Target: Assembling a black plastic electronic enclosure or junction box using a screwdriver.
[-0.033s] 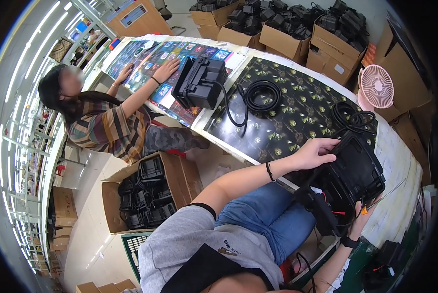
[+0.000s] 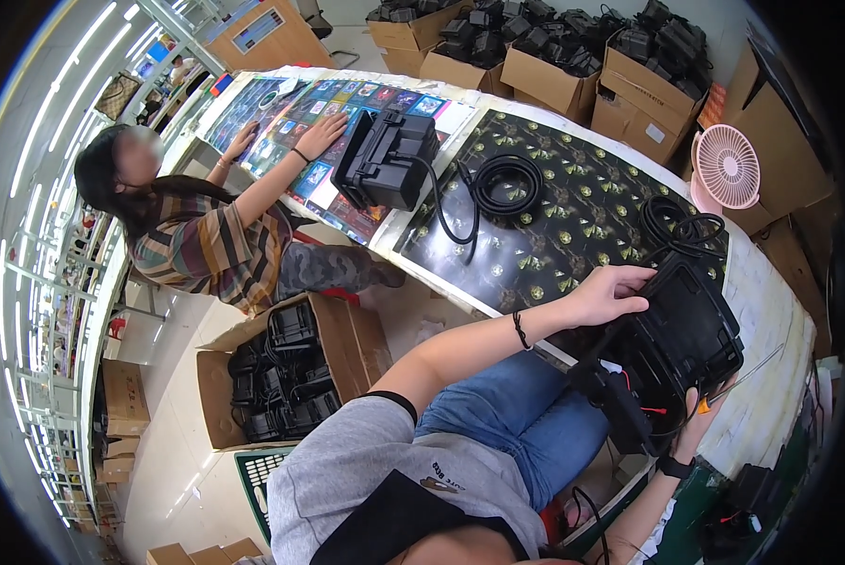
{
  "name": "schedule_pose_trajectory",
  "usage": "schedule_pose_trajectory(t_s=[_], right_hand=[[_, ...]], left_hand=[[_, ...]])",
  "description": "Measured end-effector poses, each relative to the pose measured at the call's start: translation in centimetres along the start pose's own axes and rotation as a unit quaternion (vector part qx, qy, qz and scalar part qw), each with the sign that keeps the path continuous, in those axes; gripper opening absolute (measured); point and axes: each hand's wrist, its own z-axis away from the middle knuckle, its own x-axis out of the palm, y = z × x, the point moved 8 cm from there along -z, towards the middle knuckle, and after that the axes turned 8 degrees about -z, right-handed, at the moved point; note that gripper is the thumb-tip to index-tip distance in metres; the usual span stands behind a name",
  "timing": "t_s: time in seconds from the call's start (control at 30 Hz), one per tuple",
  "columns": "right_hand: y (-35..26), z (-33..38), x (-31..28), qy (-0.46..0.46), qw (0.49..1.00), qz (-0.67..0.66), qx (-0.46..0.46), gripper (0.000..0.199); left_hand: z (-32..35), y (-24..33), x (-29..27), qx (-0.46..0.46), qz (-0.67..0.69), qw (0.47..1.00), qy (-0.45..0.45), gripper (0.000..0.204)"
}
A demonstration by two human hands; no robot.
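Head view: left hand (image 2: 606, 294) lies flat, fingers spread, on top of black device (image 2: 682, 334) at near edge of worktop (image 2: 771, 311), over lap; right hand (image 2: 700, 414) grips device's underside, fingers mostly hidden, beside red wires (image 2: 644, 407); coiled black cable (image 2: 677, 226) just behind device; pink fan (image 2: 724, 169) beyond; second person (image 2: 206, 235) sits left, hands on colourful sheets (image 2: 281, 122).

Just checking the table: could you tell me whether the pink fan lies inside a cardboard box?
No, the pink fan stands on the table, beside the cardboard boxes.
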Motion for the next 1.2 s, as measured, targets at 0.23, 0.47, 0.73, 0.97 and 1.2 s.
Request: schedule_pose_trajectory(t_s=[0.23, 0.47, 0.73, 0.97, 1.2], right_hand=[[-0.2, 0.0, 0.3, 0.005, 1.000, -0.004, 0.003, 0.098], [0.3, 0.0, 0.1, 0.010, 1.000, -0.012, -0.001, 0.099], [0.1, 0.0, 0.0, 0.007, 1.000, -0.005, 0.003, 0.099], [0.5, 0.1, -0.3, 0.014, 1.000, -0.002, 0.016, 0.099], [0.6, 0.1, -0.3, 0.007, 1.000, 0.004, 0.011, 0.098]], left_hand=[[0.0, 0.1, 0.1, -0.009, 0.023, 0.999, -0.026, 0.057], [-0.2, -0.1, -0.3, 0.000, 0.048, 0.995, -0.090, 0.062], [-0.5, 0.1, -0.3, -0.008, 0.001, 0.994, -0.107, 0.062], [-0.8, 0.1, -0.2, -0.015, 0.027, 0.994, -0.108, 0.059], [-1.0, -0.4, -0.2, -0.019, 0.021, 0.994, -0.110, 0.060]])
